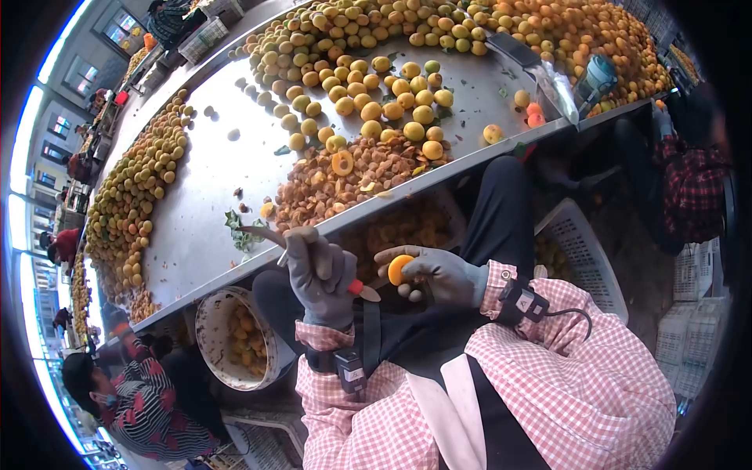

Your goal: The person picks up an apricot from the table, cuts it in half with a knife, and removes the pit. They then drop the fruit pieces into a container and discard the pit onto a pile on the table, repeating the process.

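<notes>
My left hand (pixel 319 276), in a grey glove, is closed around a small knife (pixel 368 294); its short metal blade and a red band show beside the fist, pointing toward my other hand. A brownish curved piece (pixel 262 233) sticks out on the far side of this hand. My right hand (pixel 442 274), gloved too, pinches an orange apricot half (pixel 400 269) between thumb and fingers, just right of the blade. Beyond both hands, brown apricot stones (pixel 329 192) lie heaped at the table edge, with a cut apricot (pixel 342 163) on top.
Whole apricots (pixel 368 86) are piled across the metal table (pixel 207 168). Below its edge are a white bucket (pixel 205 337) and a crate (pixel 580 243). A bottle (pixel 598 76) stands at the upper right. Co-workers sit at lower left (pixel 149 407) and at right (pixel 693 188).
</notes>
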